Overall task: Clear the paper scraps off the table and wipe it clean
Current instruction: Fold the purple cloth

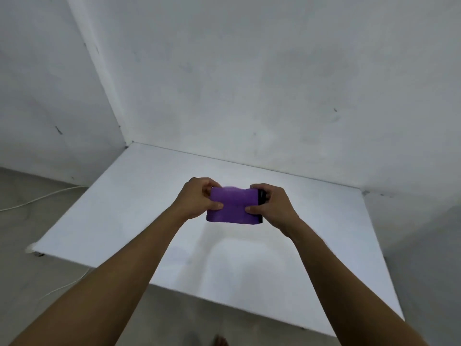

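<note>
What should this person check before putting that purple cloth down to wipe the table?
1. Cloth held firmly: ok. The left hand and right hand each pinch an end of the purple cloth.
2. Cloth folded to a flat pad: ok.
3. Cloth touching the white table: not ok, it is held above it.
4. Paper scraps gone from the tabletop: ok, none show.
5. Cloth damp or dry: cannot tell.
6. White cable on the floor kept apart from the table: ok.
</note>
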A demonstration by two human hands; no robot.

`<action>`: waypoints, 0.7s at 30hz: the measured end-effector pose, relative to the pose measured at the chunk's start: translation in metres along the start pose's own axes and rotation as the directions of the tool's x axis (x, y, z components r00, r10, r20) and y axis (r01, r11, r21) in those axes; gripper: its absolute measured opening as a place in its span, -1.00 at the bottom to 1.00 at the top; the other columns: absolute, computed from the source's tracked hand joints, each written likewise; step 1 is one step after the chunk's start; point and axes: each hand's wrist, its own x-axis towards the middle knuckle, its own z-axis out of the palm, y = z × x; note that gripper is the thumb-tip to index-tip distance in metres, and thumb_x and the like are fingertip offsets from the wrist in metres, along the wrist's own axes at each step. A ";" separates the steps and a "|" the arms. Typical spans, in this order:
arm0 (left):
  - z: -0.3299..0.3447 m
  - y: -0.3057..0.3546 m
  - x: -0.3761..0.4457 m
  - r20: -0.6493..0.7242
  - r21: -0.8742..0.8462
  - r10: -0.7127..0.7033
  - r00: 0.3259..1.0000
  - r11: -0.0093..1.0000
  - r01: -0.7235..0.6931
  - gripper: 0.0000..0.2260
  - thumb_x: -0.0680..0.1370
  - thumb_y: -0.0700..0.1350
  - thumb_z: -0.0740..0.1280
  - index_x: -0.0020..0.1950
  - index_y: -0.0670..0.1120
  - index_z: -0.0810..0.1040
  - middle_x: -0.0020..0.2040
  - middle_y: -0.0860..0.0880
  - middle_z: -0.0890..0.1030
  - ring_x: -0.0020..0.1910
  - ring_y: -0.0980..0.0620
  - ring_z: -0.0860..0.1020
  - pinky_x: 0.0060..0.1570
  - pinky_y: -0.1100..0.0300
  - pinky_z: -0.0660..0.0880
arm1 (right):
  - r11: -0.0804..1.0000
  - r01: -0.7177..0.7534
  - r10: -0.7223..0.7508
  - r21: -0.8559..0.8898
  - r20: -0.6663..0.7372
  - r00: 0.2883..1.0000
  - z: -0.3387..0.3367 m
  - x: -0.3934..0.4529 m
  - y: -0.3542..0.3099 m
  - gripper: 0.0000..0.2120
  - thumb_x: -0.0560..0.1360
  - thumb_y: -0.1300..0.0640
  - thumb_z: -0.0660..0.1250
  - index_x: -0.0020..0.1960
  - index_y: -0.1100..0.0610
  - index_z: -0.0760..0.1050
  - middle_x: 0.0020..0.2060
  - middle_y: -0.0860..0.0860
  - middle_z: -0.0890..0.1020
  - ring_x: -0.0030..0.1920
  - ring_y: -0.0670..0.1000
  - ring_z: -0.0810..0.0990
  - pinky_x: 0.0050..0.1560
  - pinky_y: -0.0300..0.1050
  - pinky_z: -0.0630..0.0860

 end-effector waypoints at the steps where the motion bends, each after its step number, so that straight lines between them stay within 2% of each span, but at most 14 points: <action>1: -0.011 -0.004 0.007 -0.034 0.060 0.013 0.999 0.998 -0.011 -0.65 0.32 -0.28 0.60 0.04 -0.06 0.65 -0.11 -0.01 0.67 -0.13 -0.05 0.65 -0.16 0.17 0.57 | 0.998 0.021 -0.021 -0.056 -0.004 1.000 0.009 0.012 -0.003 -0.55 0.24 0.28 0.61 0.08 0.06 0.63 -0.04 0.00 0.67 -0.02 0.04 0.67 -0.07 -0.06 0.64; 3: -0.033 -0.013 0.017 -0.120 0.135 0.025 0.992 0.991 -0.009 -0.74 0.35 -0.19 0.60 -0.04 -0.04 0.64 -0.09 0.02 0.64 -0.09 -0.03 0.62 -0.16 0.16 0.53 | 0.989 0.068 -0.068 -0.130 0.006 0.998 0.028 0.033 -0.016 -0.74 0.25 0.20 0.61 -0.10 0.03 0.66 -0.19 -0.03 0.67 -0.16 0.00 0.64 -0.13 -0.05 0.60; 5: -0.056 -0.023 0.026 -0.179 0.131 0.017 0.984 0.991 0.007 -0.80 0.40 -0.14 0.58 -0.06 -0.03 0.61 0.03 0.06 0.59 0.01 0.06 0.55 -0.14 0.22 0.45 | 0.987 0.095 -0.098 -0.132 -0.015 0.995 0.046 0.053 -0.027 -0.82 0.27 0.14 0.60 -0.18 0.03 0.65 -0.18 -0.03 0.63 -0.17 -0.02 0.60 -0.14 -0.05 0.55; 7: -0.078 -0.029 0.030 -0.158 -0.019 -0.006 0.987 1.000 0.003 -0.82 0.47 -0.18 0.52 0.00 -0.09 0.57 0.14 0.09 0.59 0.12 0.13 0.53 -0.11 0.31 0.42 | 0.992 0.099 -0.100 -0.074 -0.007 0.995 0.063 0.070 -0.038 -0.79 0.29 0.11 0.61 -0.13 0.06 0.64 -0.01 -0.07 0.58 -0.01 -0.08 0.57 -0.04 -0.17 0.50; 9: -0.098 -0.033 0.032 -0.105 -0.185 -0.044 0.993 0.982 0.024 -0.83 0.55 -0.17 0.45 0.05 -0.16 0.51 0.05 0.05 0.67 -0.01 0.13 0.60 -0.13 0.33 0.45 | 0.997 0.042 -0.047 0.062 0.076 0.996 0.075 0.084 -0.051 -0.74 0.34 0.09 0.58 -0.02 0.12 0.64 0.07 -0.04 0.64 0.06 -0.09 0.59 0.07 -0.17 0.49; 11: -0.117 -0.037 0.036 -0.090 -0.285 -0.090 0.992 0.957 0.061 -0.81 0.59 -0.07 0.41 0.08 -0.13 0.47 -0.02 -0.02 0.72 -0.11 0.07 0.65 -0.09 0.24 0.52 | 0.982 -0.032 0.000 0.184 0.169 0.986 0.090 0.098 -0.067 -0.75 0.42 0.07 0.53 0.03 0.16 0.63 0.00 0.06 0.70 -0.04 -0.04 0.66 0.05 -0.05 0.58; 14: -0.138 -0.051 0.050 -0.152 -0.370 -0.138 0.979 0.926 0.073 -0.80 0.61 0.00 0.38 0.15 -0.06 0.48 0.01 -0.11 0.70 -0.05 -0.05 0.69 -0.09 0.06 0.65 | 0.946 -0.123 0.052 0.300 0.232 0.971 0.120 0.115 -0.084 -0.73 0.50 0.05 0.47 0.11 0.19 0.58 -0.04 0.13 0.70 -0.16 0.08 0.70 -0.09 0.09 0.68; 16: -0.154 -0.066 0.063 -0.189 -0.435 -0.190 0.963 0.896 0.092 -0.77 0.61 -0.05 0.39 0.23 -0.05 0.48 0.05 -0.14 0.66 -0.01 -0.09 0.69 -0.15 0.06 0.67 | 0.939 -0.164 0.088 0.304 0.247 0.965 0.144 0.130 -0.089 -0.69 0.51 0.09 0.47 0.15 0.22 0.53 -0.05 0.18 0.69 -0.26 0.17 0.68 -0.20 0.08 0.67; 21: -0.210 -0.123 0.109 -0.159 -0.472 -0.275 0.948 0.865 0.171 -0.64 0.54 -0.27 0.44 0.30 -0.12 0.47 0.17 -0.18 0.62 0.09 -0.09 0.66 0.04 0.06 0.64 | 0.915 -0.248 0.184 0.319 0.217 0.959 0.208 0.183 -0.089 -0.71 0.44 0.32 0.47 0.13 0.32 0.53 0.01 0.23 0.68 -0.20 0.16 0.68 -0.06 0.02 0.67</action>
